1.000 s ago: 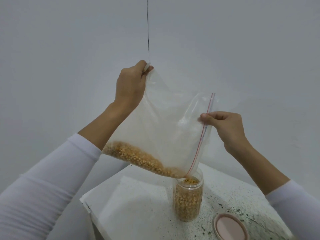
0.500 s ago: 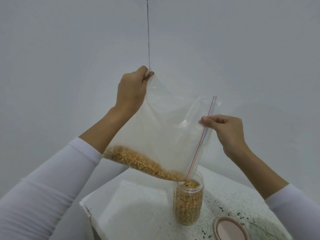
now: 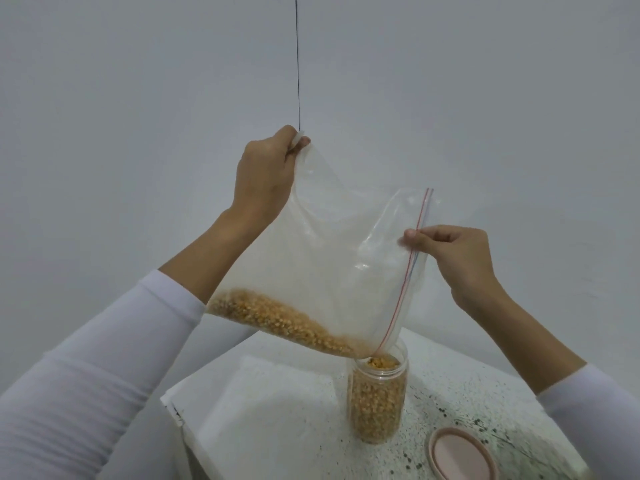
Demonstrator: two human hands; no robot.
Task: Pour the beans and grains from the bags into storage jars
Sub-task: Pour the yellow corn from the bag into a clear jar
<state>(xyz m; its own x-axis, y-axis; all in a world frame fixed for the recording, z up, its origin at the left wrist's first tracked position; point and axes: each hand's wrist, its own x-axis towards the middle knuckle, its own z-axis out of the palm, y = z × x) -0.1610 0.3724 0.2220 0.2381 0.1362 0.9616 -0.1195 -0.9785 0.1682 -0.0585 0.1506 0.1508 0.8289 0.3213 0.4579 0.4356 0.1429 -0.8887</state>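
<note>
A clear zip bag (image 3: 339,258) hangs tilted in the air, its low corner over the mouth of a clear jar (image 3: 378,401). Yellow grains (image 3: 273,315) lie along the bag's lower edge and run down to that corner. The jar stands on the speckled white table (image 3: 460,386) and is nearly full of the same grains. My left hand (image 3: 265,174) pinches the bag's upper corner, high up. My right hand (image 3: 453,252) pinches the red zip edge at mid height, on the right.
A pink lid (image 3: 459,457) lies flat on the table, right of the jar. The table's left corner and front-left edge (image 3: 173,410) are in view. Behind everything is a plain grey wall with a thin dark vertical line (image 3: 298,64).
The bag stays tilted over the jar and grains keep sliding toward the low corner. Both hands have shifted only slightly; the jar's fill level looks a little higher.
</note>
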